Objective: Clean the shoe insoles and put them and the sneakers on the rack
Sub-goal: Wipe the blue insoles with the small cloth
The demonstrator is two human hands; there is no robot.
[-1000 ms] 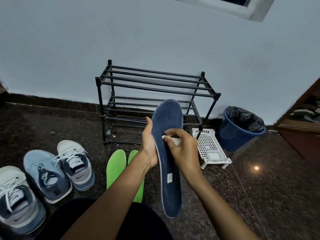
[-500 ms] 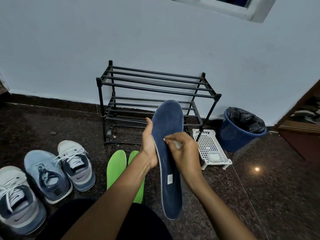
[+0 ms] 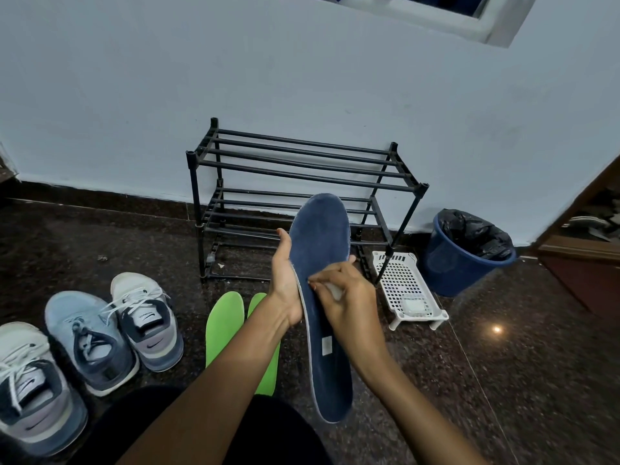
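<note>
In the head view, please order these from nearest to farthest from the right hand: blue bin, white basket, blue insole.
1. blue insole: against the right hand.
2. white basket: on the floor, just right.
3. blue bin: farther right, by the wall.

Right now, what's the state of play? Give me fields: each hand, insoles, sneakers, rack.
left hand: holds blue insole, toe end up
right hand: fingers pinch a white wipe against the blue insole
green insoles: two, on the floor in front of the rack
sneakers: three in view, on the floor at left
rack: against the wall; no sneakers or insoles on it yet
</note>
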